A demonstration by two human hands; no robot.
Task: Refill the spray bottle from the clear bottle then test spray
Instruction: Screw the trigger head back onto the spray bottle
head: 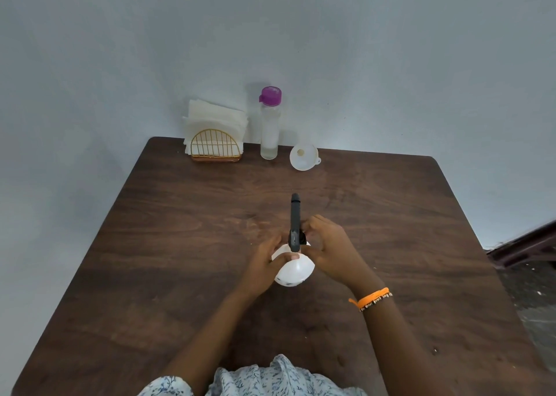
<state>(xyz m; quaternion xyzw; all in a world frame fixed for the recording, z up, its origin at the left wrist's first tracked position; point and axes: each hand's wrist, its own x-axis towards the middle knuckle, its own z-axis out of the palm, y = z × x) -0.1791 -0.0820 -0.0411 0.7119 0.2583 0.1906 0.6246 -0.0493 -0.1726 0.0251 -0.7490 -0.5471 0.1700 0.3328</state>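
The spray bottle (294, 271) stood upright between the two hands, its round white body gripped from the left side. Its black spray head (295, 224) sat on top, nozzle pointing away from the person, with fingers of the right hand at its collar. The clear bottle (270, 125) stood upright well beyond the hands, capped with a purple lid (270, 95). How much liquid it held could not be told.

Dark wooden table (180, 245): napkin holder (216, 147), clear bottle (270, 125), funnel (304, 157).
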